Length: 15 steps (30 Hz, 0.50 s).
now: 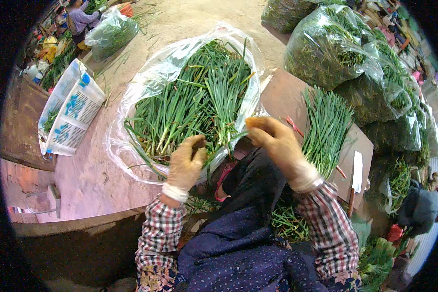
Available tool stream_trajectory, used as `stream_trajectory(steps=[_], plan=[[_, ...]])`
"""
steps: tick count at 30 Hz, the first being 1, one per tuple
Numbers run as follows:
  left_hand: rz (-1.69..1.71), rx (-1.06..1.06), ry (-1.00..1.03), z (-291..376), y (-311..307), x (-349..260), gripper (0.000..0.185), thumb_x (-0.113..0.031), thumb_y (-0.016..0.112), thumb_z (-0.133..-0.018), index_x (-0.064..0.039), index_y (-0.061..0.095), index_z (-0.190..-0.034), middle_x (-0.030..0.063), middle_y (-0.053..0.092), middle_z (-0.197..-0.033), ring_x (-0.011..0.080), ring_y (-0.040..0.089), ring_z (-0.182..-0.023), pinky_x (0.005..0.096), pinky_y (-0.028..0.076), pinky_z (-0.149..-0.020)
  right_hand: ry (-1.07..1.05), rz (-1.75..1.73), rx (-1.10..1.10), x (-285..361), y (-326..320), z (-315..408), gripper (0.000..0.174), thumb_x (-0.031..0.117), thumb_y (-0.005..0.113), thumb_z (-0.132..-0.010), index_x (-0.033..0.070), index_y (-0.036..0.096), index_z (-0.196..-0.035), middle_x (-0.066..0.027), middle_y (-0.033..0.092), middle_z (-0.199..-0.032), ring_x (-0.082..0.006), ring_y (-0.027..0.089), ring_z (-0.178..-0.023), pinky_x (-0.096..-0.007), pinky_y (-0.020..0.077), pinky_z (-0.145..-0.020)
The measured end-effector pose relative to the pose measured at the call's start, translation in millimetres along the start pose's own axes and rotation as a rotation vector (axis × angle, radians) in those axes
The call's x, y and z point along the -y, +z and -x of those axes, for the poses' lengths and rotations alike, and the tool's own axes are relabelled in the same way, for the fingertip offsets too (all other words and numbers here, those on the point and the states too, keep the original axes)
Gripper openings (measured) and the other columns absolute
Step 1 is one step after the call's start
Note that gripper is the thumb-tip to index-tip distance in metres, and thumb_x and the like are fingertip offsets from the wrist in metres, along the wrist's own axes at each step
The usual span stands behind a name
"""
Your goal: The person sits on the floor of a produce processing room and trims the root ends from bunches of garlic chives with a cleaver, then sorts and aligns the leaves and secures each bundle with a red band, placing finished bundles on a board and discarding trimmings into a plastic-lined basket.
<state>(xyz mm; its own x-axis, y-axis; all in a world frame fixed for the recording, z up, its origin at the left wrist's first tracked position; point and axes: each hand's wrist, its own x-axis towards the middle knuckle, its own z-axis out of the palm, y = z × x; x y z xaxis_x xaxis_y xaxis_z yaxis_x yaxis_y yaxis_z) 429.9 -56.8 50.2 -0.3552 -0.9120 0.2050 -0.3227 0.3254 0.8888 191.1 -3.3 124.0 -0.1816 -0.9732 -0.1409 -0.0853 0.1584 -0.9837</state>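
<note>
A transparent plastic bag (122, 124) lies wide open before me, filled with loose green garlic chives (193, 91). My left hand (188, 160), in a tan glove, hovers at the bag's near edge beside the pale stem ends. Its fingers curl apart from the thumb, with nothing visible between them. At the bag's right rim is my right hand (277, 142), gloved too, fingers bent and thumb apart; I see nothing held. Beside it, a neat bunch of chives (326, 127) rests on a brown board (283, 85). A knife (356, 173) lies at the board's right side.
Full plastic bags of greens (321, 54) are stacked along the right. A white plastic basket (71, 109) stands at left. Red strips (295, 126) lie on the board. One person (82, 18) works at upper left; another (419, 208) is at far right. Loose greens (288, 222) lie near my lap.
</note>
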Motion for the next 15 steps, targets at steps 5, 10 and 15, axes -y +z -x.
stream_trajectory(steps=[5, 10, 15], plan=[[-0.163, 0.228, -0.179, -22, 36, 4, 0.044, -0.023, 0.068, -0.085, 0.0, 0.056, -0.121, 0.0241, 0.065, -0.111, 0.0386, 0.063, -0.105, 0.0439, 0.049, -0.092, 0.046, 0.556, -0.101, -25, 42, -72, 0.072, 0.041, 0.079, -0.077, -0.005, 0.052, -0.125, -0.0288, 0.063, -0.116, -0.0396, 0.061, -0.111, -0.0424, 0.0474, -0.096], [-0.264, 0.262, 0.003, -12, 48, 7, 0.047, -0.031, 0.07, -0.08, -0.002, 0.061, -0.115, 0.0201, 0.064, -0.107, 0.0372, 0.058, -0.102, 0.0455, 0.048, -0.089, 0.272, 0.824, 0.062, -36, 50, -83, 0.096, 0.046, 0.086, -0.065, -0.012, 0.04, -0.127, -0.032, 0.061, -0.116, -0.0423, 0.063, -0.107, -0.0432, 0.0497, -0.094], [-0.446, 0.332, 0.147, -7, 53, 3, 0.045, -0.028, 0.07, -0.078, -0.005, 0.062, -0.116, 0.0173, 0.058, -0.125, 0.0377, 0.057, -0.105, 0.0465, 0.048, -0.091, 0.327, 0.839, 0.038, -50, 50, -94, 0.077, 0.035, 0.085, -0.069, -0.007, 0.046, -0.12, -0.0318, 0.063, -0.111, -0.0424, 0.063, -0.106, -0.0426, 0.0494, -0.094]])
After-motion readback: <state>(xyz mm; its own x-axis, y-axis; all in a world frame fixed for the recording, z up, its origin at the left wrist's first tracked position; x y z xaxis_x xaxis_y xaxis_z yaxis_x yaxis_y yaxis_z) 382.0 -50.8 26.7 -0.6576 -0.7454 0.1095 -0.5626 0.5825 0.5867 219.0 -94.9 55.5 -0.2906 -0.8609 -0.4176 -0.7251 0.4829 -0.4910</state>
